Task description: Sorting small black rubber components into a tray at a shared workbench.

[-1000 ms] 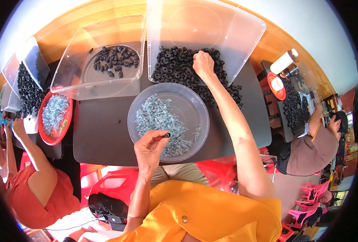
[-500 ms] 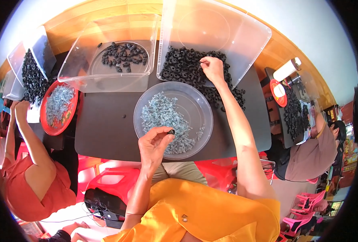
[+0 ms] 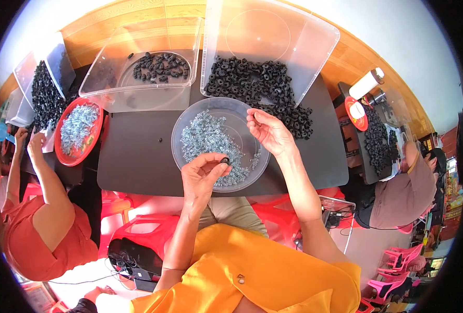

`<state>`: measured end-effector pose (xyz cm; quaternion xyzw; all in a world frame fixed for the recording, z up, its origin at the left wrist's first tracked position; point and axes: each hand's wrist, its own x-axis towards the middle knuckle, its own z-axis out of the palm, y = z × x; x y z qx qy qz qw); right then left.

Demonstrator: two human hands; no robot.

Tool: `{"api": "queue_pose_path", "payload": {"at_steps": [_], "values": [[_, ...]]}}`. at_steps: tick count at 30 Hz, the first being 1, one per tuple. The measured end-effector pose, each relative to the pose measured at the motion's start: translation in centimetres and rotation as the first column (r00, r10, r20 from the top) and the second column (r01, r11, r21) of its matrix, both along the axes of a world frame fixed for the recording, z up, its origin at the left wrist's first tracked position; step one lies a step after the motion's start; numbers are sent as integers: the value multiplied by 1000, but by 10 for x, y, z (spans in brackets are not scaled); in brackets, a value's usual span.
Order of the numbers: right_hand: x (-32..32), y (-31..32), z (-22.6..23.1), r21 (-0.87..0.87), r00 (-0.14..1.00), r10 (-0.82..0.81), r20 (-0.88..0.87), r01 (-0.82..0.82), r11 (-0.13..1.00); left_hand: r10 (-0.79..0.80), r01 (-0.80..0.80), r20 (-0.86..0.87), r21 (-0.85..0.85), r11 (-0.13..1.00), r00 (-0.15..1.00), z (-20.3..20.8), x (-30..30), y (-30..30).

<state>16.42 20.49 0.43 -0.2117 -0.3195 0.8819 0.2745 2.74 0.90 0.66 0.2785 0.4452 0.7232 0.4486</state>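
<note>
Over the near part of a round clear tub, my left hand pinches a small black ring-shaped part between thumb and fingertips. Metal springs lie heaped in that tub, mostly on its left side. My right hand is above the tub's right rim, palm partly turned up and fingers curled together at the tips. Whatever those fingertips hold, if anything, is too small to make out. Beyond the tub, black parts fill the bottom of a large clear bin tipped on its side and spill onto the table.
A second clear bin at the back left holds several assembled-looking black pieces. A red tray of springs stands left, by a co-worker in a red top. Another person sits right, near a white bottle.
My right hand has come back from the black parts in the large bin toward the tub and turned its palm up. My left hand still pinches the ring-shaped part. The view has shifted slightly.
</note>
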Motion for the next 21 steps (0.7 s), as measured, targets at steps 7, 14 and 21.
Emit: {"api": "queue_pose_path", "payload": {"at_steps": [7, 14, 21], "values": [[1, -37, 22, 251, 996, 8, 86, -30, 968, 10, -10, 14, -23, 1000, 1000, 1, -1, -7], [4, -81, 28, 455, 970, -20, 242, -95, 886, -30, 29, 31, 19, 999, 999, 1, 0, -10], [6, -92, 28, 382, 964, 36, 262, -138, 914, -54, 53, 33, 24, 998, 998, -2, -2, -15]]}}
